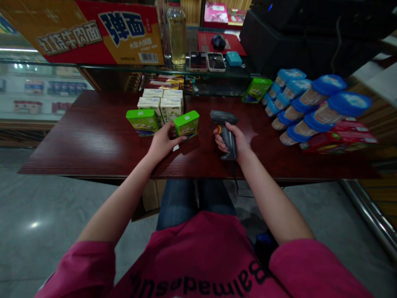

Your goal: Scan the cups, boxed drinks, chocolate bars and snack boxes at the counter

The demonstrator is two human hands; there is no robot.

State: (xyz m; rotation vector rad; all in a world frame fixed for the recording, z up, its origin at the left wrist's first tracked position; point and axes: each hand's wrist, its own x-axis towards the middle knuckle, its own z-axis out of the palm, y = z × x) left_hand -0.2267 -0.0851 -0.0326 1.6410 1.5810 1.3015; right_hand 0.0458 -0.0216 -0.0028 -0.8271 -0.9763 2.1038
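My left hand (164,142) grips a small green box (187,124) by its left side, thumb and fingers closed on it. A second green box (143,122) stands just left of that hand. Behind them several white drink cartons (161,101) are grouped together. In my right hand (234,140) is a dark grey barcode scanner (228,138), its head pointing left and its cord hanging down over the table's front edge. My fingers wrap round its handle near the orange trigger. Another green box (257,90) stands at the back, right of the scanner.
Blue-lidded tubs (313,105) are stacked on the right of the dark red table (77,136), beside red packages (344,136). On the glass shelf behind are a large noodle carton (93,33), a bottle (176,37), two phones (198,61) and a mouse (218,41).
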